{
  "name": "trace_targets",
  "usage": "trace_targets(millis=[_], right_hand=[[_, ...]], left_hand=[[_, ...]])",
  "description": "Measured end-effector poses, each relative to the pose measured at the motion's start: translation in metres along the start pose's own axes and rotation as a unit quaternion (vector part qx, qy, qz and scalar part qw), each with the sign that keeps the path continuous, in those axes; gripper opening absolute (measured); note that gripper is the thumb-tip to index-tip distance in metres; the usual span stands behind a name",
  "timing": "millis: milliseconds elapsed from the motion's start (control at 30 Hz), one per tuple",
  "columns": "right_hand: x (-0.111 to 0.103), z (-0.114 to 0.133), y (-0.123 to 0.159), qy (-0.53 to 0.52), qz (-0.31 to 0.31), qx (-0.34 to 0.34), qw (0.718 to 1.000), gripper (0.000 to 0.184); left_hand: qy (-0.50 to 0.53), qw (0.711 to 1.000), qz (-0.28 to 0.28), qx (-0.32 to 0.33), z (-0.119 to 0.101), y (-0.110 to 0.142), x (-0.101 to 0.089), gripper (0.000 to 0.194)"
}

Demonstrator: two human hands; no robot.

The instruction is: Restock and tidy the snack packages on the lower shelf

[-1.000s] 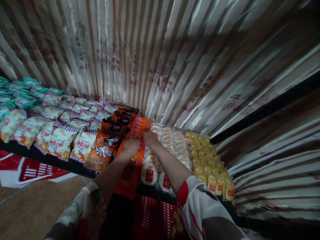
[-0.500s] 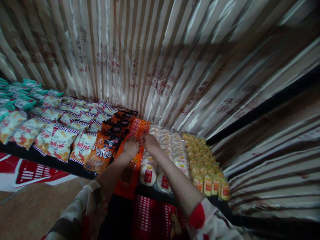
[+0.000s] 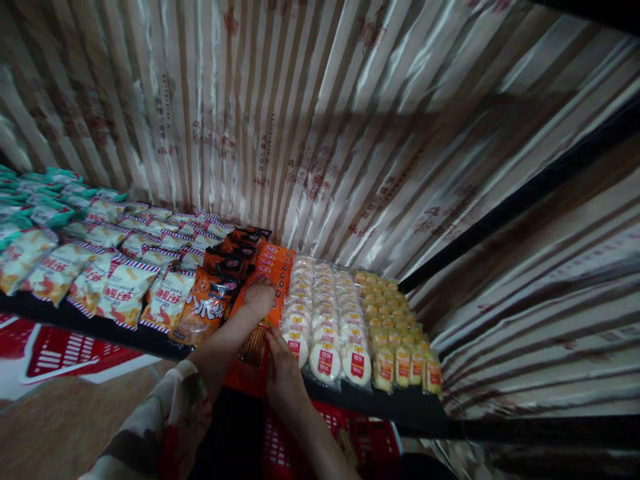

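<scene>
A row of orange snack packets (image 3: 274, 261) runs from the back of the black shelf (image 3: 400, 408) to its front edge. My left hand (image 3: 259, 297) lies knuckles-up on the middle of this row, its fingers curled down onto the packets. My right hand (image 3: 283, 375) is at the front edge, fingers closed round the right side of the frontmost orange packet (image 3: 250, 350). Beside that hand, to the right, lie white round cakes in clear wrappers (image 3: 325, 320).
Yellow packets (image 3: 395, 327) fill the shelf's right end. Left of the orange row are dark orange bags (image 3: 207, 308), striped white bags (image 3: 120, 288) and green bags (image 3: 35, 203). Red baskets (image 3: 65, 347) (image 3: 360, 443) sit below. A striped curtain (image 3: 320, 133) hangs behind.
My right hand has pulled back from the middle of the orange row to the front packet at the shelf edge. My left hand has stayed on the row. The view shifted slightly left.
</scene>
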State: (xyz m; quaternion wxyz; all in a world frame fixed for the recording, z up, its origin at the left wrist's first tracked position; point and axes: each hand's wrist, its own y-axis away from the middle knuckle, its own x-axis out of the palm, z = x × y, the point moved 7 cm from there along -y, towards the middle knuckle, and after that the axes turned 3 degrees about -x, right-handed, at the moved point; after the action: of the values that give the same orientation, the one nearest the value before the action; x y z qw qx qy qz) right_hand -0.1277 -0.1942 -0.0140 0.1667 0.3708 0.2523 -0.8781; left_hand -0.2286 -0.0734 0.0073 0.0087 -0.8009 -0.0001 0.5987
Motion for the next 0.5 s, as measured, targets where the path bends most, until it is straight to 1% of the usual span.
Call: trace_targets(millis=[67,133,233,300,433,500], right_hand=[[0.003,-0.001,0.001,-0.011,-0.006,-0.002,1.000,0.048],[0.006,-0.001,0.000,-0.021,-0.008,0.012,1.000,0.049],[0.006,-0.001,-0.004,-0.056,-0.015,0.060,0.997,0.048],[0.004,0.000,-0.007,-0.094,-0.025,0.101,0.990,0.049],[-0.001,0.003,-0.008,-0.157,-0.048,0.180,0.970,0.056],[-0.003,0.006,-0.010,-0.168,-0.055,0.192,0.965,0.058]], left_hand=[[0.003,1.000,-0.011,-0.013,0.000,0.009,-0.005,0.029],[0.006,0.999,-0.022,-0.028,0.002,0.020,-0.006,0.032],[0.013,0.998,-0.041,-0.050,0.006,0.040,-0.003,0.040],[0.019,0.997,-0.048,-0.057,0.008,0.053,0.002,0.041],[0.021,0.997,-0.056,-0.039,0.005,0.073,0.013,0.041],[0.014,0.997,-0.068,-0.019,0.003,0.078,0.018,0.044]])
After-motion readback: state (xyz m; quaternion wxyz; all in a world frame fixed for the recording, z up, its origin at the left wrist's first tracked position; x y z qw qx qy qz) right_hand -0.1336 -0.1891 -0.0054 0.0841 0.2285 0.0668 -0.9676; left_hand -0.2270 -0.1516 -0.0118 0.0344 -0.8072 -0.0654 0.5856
